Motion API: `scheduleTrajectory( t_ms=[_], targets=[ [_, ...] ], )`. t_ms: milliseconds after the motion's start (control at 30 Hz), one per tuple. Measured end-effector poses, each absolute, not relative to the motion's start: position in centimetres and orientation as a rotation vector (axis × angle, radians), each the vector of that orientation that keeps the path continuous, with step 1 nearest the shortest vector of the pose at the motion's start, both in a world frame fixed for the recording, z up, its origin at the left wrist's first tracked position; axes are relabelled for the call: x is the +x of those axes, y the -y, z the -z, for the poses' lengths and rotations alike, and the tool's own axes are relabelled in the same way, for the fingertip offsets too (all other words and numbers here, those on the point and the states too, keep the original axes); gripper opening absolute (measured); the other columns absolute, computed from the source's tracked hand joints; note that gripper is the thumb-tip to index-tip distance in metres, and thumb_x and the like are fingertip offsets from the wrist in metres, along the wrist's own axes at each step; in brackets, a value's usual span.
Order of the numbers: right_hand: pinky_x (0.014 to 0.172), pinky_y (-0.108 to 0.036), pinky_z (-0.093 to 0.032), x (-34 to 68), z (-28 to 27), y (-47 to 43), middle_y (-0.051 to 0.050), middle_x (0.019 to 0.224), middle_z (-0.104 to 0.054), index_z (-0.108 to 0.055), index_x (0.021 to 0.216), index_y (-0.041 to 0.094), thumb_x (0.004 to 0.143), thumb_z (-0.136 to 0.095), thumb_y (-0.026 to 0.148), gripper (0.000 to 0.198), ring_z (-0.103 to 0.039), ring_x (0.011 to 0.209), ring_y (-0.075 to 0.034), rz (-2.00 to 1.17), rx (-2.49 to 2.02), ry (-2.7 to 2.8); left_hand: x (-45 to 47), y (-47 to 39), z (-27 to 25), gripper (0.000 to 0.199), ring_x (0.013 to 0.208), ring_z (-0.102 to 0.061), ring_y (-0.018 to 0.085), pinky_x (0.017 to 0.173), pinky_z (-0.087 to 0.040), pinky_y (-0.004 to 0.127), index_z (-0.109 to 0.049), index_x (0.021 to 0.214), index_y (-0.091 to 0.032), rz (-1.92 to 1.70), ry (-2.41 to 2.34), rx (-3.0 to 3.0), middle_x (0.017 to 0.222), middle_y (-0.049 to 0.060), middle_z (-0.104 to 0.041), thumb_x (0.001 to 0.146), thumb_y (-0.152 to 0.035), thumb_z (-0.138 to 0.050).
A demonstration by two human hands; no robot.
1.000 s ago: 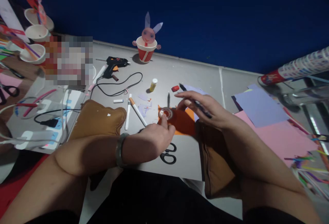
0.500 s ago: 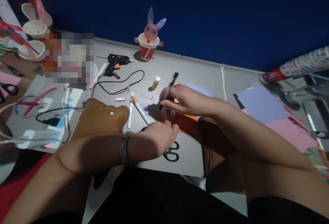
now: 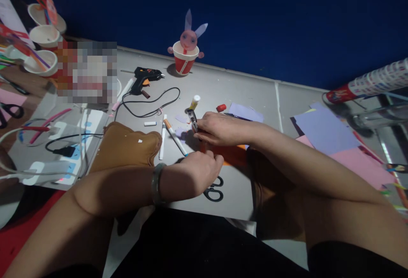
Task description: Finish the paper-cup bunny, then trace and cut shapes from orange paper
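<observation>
My left hand (image 3: 199, 169), with a bangle at its wrist, has its fingers bent and pressed together at the near edge of the orange paper (image 3: 234, 154). My right hand (image 3: 219, 128) pinches a small clear-and-dark ring-like thing (image 3: 192, 118), which looks like a roll of clear tape, above the paper's far left corner. Behind that hand a dark pen (image 3: 240, 117) shows over purple paper (image 3: 245, 110); whether it lies there or is tucked in the fingers I cannot tell. Scissors (image 3: 214, 195) poke out under my left hand, blades hidden.
Left of my hands lie white markers (image 3: 174, 135) and a brown cushion (image 3: 127, 146). A glue stick (image 3: 195, 101), a red cap (image 3: 221, 107), a corded glue gun (image 3: 145, 76) and a rabbit-decorated cup (image 3: 184, 63) stand or lie farther back. Coloured paper (image 3: 328, 127) lies right.
My right hand has turned flatter and no longer holds the pen upright. The ring-like thing from the orange paper now appears raised in its fingers. The red cap is uncovered. My left hand stays put.
</observation>
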State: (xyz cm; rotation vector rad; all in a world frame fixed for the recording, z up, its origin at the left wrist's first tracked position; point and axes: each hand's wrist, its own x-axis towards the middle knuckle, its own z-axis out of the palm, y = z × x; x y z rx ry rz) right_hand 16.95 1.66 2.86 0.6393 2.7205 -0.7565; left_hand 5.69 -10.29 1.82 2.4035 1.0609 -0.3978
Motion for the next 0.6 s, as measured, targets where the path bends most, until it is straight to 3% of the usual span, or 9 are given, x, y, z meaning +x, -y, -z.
scheduleTrajectory(
  t_ms=[267, 600],
  targets=[
    [0.066, -0.031, -0.033, 16.53, -2.57, -1.7, -0.005, 0.075, -0.058, -0.057, 0.086, 0.019, 0.101, -0.055, 0.026, 0.017, -0.046, 0.069, -0.017, 0.772, 0.691, -2.666, 5.82, 10.31, -1.52, 0.03, 0.088, -0.074, 0.027, 0.065, -0.052, 0.03, -0.056, 0.126, -0.005, 0.428, -1.05, 2.41, 0.111, 0.024, -0.069, 0.097, -0.01, -0.05],
    [0.062, -0.029, -0.031, 16.42, -2.73, -2.45, -0.002, 0.073, -0.054, -0.054, 0.085, 0.019, 0.103, -0.056, 0.026, 0.02, -0.043, 0.063, -0.014, 0.785, 0.78, -2.647, 5.83, 10.39, -1.35, 0.036, 0.086, -0.076, 0.027, 0.062, -0.051, 0.03, -0.053, 0.133, -0.003, 0.433, -1.091, 2.408, 0.128, 0.034, -0.064, 0.099, -0.01, -0.047]
  ],
)
